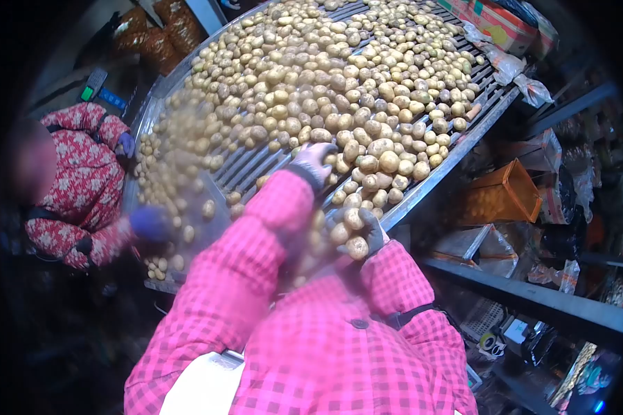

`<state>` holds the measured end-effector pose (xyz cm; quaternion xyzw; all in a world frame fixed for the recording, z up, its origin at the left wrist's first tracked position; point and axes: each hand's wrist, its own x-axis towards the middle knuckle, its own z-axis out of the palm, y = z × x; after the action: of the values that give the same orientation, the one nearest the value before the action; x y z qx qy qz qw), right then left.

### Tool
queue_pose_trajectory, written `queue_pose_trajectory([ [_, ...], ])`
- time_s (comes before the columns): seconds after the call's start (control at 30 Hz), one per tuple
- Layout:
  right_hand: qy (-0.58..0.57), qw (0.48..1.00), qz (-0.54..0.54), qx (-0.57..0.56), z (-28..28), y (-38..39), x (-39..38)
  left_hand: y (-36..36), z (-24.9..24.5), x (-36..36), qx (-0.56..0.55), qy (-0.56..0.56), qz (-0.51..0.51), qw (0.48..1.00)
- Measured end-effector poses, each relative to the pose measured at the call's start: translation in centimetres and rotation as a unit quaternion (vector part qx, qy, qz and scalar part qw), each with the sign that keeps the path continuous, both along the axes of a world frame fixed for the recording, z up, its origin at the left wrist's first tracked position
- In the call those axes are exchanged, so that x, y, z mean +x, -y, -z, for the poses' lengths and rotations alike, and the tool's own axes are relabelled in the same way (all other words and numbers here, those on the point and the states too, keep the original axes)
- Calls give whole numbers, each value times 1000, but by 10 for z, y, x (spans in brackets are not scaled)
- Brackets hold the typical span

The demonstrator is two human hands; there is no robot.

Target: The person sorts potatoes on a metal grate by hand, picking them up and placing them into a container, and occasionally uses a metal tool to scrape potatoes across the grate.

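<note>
So a big slatted table [253, 166] is carrying loads of potatoes [387, 160], and a co-worker [83, 173] is standing by its left side. Left hand [314, 159] is reaching into the pile, can't tell if it's gripping any; right hand [374, 234] is clutching a few spuds [357, 247] near the edge.

In front of me, a slatted metal table [453, 158] spans the upper middle of the frame. Potatoes [387, 162] lie crowded over it, with bare slats showing near the centre and upper right.
</note>
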<state>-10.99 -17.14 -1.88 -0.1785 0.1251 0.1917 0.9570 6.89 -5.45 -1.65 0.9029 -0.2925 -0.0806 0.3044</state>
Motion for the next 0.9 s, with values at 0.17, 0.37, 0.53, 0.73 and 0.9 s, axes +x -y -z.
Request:
queue_pose_trajectory([
  [0.17,40,999,-25,26,6,1,12,-48,-10,-32,-365,-384,-81,844],
  [0.37,21,999,-8,34,2,4,13,-55,-22,-75,-184,-293,-31,938],
  [0.53,-47,992,-62,-99,-46,-4,14,-48,-29,-42,-47,-231,-67,970],
  [0.73,-83,987,-132,-44,-5,-17,18,-4,-1,42,58,82,-10,995],
  [0.9,-24,996,-65,-65,-3,-9,15,27,3,41,209,165,-15,964],
])
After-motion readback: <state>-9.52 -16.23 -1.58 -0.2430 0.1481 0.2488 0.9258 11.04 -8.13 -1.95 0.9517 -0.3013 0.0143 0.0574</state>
